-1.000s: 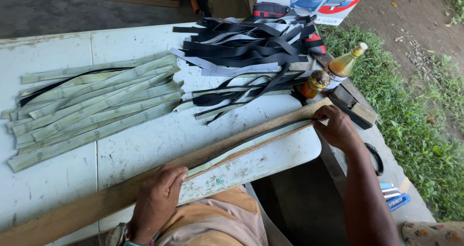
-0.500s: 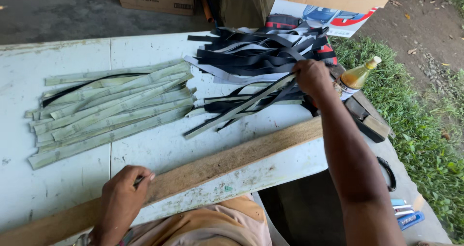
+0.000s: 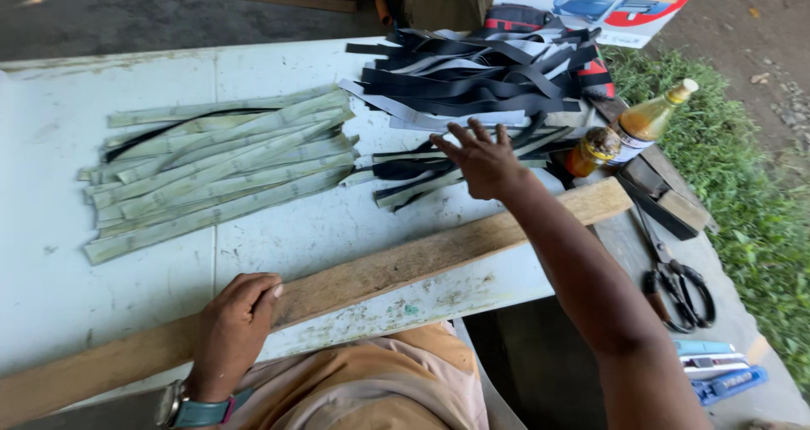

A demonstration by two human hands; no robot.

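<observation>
The white desk (image 3: 278,244) carries it all, and the long wooden plank (image 3: 396,270) lying slantwise along its near edge is our marker. The left hand (image 3: 236,329) rests flat on that plank near its near-left end, fingers closed loosely over the wood, pinning it rather than gripping it. The right hand (image 3: 483,162) is out beyond the plank, fingers spread apart, palm down, clamped on nothing, hovering over or just touching a small loose bunch of mixed strips (image 3: 439,173). Contact there is hard to judge.

By the look of it this is the picking step: one strip to be singled out from that bunch, and that calls for the fingers to close on a single end without dragging its neighbours.

Counting, big to small: one desk, one plank. One pile of pale green strips (image 3: 211,177) beyond the plank to the left, too overlapped to count, well over a dozen. One heap of black and grey strips (image 3: 481,80) far beyond the plank, also past counting. Two bottles (image 3: 645,122) off the plank's right end. One pair of scissors (image 3: 679,291) nearer, right of the plank.
</observation>
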